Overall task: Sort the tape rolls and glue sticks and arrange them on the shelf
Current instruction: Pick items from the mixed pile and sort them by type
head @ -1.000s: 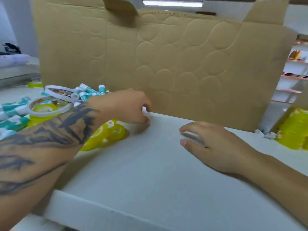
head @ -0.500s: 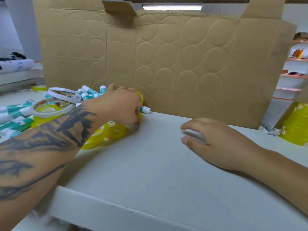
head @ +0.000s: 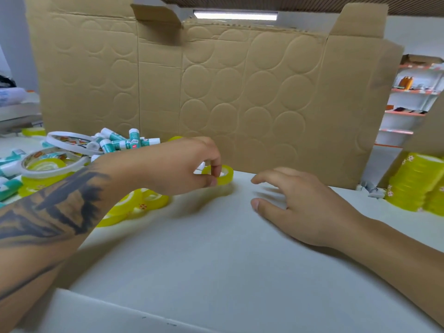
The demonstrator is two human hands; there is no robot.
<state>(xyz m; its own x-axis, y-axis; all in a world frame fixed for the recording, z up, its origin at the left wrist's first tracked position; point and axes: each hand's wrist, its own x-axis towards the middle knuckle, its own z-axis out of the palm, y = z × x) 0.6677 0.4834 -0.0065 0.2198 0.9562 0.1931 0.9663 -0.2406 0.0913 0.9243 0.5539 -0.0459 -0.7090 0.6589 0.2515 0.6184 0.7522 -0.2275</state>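
We see the white shelf surface open from centre to near edge. Cardboard sheet walls off the back. Left side is blocked by the pile of glue sticks and tape rolls; stacked yellow rolls sit far right.

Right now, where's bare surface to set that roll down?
Free: the white surface between both forearms, and the strip between the right hand and the stacked yellow rolls. Crowded: left of the left hand, which pinches a yellow tape roll, among glue sticks and loose tape rolls.
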